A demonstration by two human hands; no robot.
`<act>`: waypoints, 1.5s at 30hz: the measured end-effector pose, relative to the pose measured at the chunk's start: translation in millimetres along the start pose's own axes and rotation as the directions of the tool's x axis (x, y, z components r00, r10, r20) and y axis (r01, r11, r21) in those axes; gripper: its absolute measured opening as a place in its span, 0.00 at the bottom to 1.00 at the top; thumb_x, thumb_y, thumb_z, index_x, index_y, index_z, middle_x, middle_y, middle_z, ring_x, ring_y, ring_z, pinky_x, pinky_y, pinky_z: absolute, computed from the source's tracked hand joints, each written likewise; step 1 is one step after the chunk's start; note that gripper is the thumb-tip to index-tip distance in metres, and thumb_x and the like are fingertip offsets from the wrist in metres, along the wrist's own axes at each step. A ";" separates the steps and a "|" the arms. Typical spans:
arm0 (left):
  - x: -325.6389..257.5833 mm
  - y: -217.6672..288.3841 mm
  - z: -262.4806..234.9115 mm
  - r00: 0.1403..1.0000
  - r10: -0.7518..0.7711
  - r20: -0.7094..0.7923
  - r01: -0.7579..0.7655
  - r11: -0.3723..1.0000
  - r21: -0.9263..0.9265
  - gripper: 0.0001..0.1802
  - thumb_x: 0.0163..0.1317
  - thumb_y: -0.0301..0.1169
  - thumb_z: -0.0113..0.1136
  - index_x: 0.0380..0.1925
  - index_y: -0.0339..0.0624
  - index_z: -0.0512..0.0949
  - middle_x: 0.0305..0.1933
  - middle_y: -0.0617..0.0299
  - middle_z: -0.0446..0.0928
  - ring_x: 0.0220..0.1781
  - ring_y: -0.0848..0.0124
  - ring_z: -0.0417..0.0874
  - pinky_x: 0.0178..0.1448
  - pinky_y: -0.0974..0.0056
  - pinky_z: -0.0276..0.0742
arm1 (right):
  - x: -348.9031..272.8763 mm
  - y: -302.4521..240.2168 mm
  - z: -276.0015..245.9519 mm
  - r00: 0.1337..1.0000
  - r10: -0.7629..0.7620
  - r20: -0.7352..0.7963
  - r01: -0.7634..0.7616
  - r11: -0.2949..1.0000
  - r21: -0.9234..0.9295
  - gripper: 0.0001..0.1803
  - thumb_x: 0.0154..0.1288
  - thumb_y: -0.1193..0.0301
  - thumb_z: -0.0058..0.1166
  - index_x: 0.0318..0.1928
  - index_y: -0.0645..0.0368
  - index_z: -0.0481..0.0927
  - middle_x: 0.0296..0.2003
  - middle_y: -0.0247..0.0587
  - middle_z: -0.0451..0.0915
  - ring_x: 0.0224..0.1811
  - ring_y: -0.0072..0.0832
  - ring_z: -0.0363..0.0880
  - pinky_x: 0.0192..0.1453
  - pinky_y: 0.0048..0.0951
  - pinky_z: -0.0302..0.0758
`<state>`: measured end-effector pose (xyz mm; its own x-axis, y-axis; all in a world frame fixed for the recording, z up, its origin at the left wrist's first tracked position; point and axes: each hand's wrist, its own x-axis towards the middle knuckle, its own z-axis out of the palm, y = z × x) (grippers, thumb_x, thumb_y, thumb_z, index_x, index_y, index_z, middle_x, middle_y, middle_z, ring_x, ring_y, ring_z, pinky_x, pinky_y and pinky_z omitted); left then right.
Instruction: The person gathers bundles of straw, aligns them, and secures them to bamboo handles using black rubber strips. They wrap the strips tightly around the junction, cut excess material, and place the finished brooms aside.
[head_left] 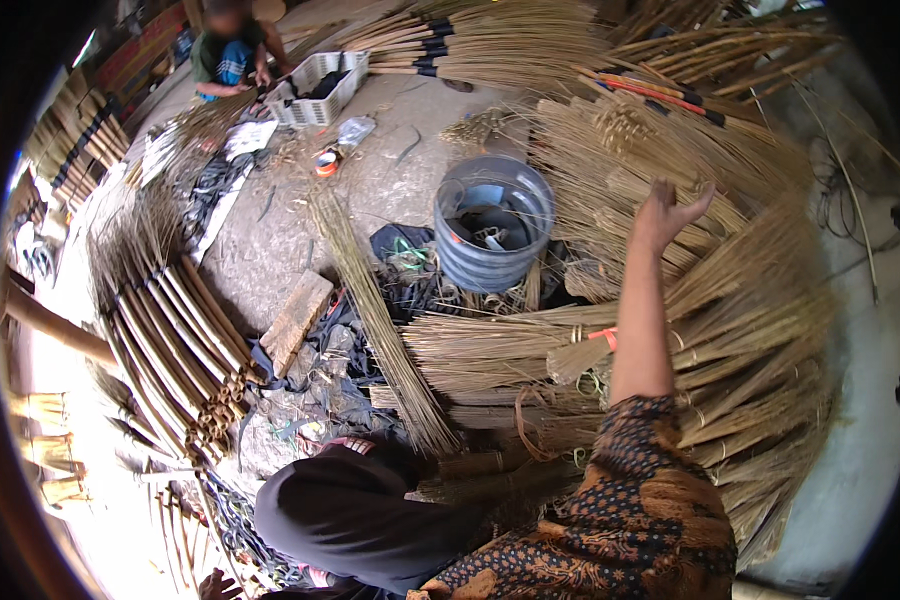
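Over the bristle bundles [740, 300] heaped at the right side: right hand [667, 218], arm stretched out. Right grip released, thumb and fingers spread, nothing visible in it; contact with the pile, can't tell. Left hand [218, 585] just peeks in at the lower left edge, too cropped to call its grip.

Progress, my read: several bundles at right are tied, no handles visible on them. Handled brooms [175, 340] at left look further along: poles fitted, dark bindings on. More bound brooms [440, 45] lie at the top. So binding shows done on those; the right pile looks unhandled. Can't count what's left.

Further out: grey-blue bucket [492, 265] beside the pile, long stalk bundle [370, 310] left of it, then wooden block [297, 322]. Far side: co-worker [232, 65] at the white crate [338, 104], orange roll [326, 164] nearby on the floor [400, 165].
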<state>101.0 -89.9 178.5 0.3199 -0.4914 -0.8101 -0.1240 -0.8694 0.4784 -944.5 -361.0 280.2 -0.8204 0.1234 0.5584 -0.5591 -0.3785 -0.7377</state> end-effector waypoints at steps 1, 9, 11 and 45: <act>1.0 2.2 -1.2 0.999 0.033 0.025 -0.033 0.999 0.005 0.34 0.79 0.55 0.48 0.77 0.50 0.67 0.74 0.51 0.74 0.67 0.53 0.81 0.64 0.46 0.80 | -7.7 -8.5 -13.4 0.989 0.137 -0.061 -0.121 0.970 0.211 0.27 0.71 0.78 0.57 0.68 0.59 0.68 0.67 0.56 0.62 0.61 0.46 0.76 0.61 0.43 0.83; -35.8 -11.4 7.1 0.859 0.508 0.060 -0.511 0.856 0.078 0.28 0.82 0.45 0.44 0.74 0.45 0.69 0.69 0.49 0.78 0.63 0.54 0.84 0.63 0.50 0.80 | -36.6 -17.8 -108.6 0.482 0.852 0.204 -0.825 0.364 0.432 0.13 0.74 0.58 0.60 0.47 0.52 0.76 0.39 0.38 0.81 0.39 0.30 0.82 0.45 0.42 0.86; -37.3 -11.4 5.5 0.860 0.501 0.100 -0.508 0.859 0.067 0.29 0.81 0.46 0.47 0.75 0.45 0.67 0.70 0.49 0.78 0.63 0.54 0.84 0.64 0.50 0.80 | -44.4 -18.9 -109.2 0.490 0.834 0.256 -0.844 0.379 0.380 0.12 0.73 0.60 0.62 0.42 0.51 0.75 0.34 0.33 0.80 0.33 0.26 0.80 0.39 0.39 0.85; -49.4 27.4 42.2 0.839 0.545 -0.008 -0.514 0.796 0.320 0.29 0.78 0.49 0.56 0.64 0.34 0.76 0.44 0.56 0.86 0.36 0.67 0.90 0.34 0.66 0.80 | 78.7 -74.6 -36.7 0.825 0.563 0.044 -0.509 0.775 -0.374 0.54 0.71 0.45 0.63 0.79 0.73 0.54 0.78 0.61 0.58 0.80 0.48 0.61 0.76 0.46 0.67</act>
<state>42.2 -91.7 217.3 0.2080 -0.8851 -0.4163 -0.5640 -0.4563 0.6883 -971.8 -289.4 365.2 -0.9866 -0.1512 0.0619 -0.0607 -0.0130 -0.9981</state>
